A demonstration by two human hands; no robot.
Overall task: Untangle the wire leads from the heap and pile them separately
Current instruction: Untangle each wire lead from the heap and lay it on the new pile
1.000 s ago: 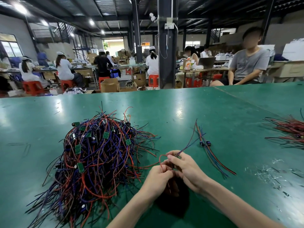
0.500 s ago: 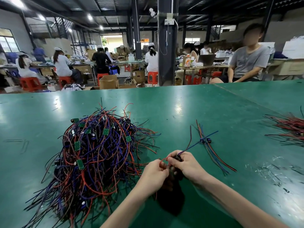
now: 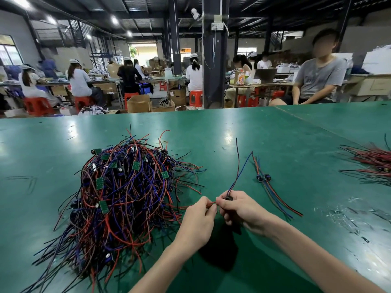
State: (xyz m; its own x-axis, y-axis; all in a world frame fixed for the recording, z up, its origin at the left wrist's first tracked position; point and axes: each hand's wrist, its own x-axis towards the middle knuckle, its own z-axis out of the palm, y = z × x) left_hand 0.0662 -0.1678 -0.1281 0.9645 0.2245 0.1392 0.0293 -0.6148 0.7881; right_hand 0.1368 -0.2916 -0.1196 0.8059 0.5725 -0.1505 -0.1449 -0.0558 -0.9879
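Table (image 3: 275, 144): green covering, smooth, semi-gloss — lamp glare shows; scuffed and scratched dull toward the right edge. Heap (image 3: 127, 197): wires in smooth plastic insulation, slight sheen, with matt green circuit boards (image 3: 99, 183). Held lead (image 3: 238, 163): same insulation. Beyond the far edge — matt brown cardboard box (image 3: 138, 103), red plastic stools (image 3: 38, 105).

**Bright hall, wide-angle bend**

Light comes from white ceiling lamps (image 3: 21, 2) and a bright open doorway (image 3: 146, 53). The glossy green table top (image 3: 296, 144) carries pale glare patches and one dark shadow. Straight lines bow toward the edges.
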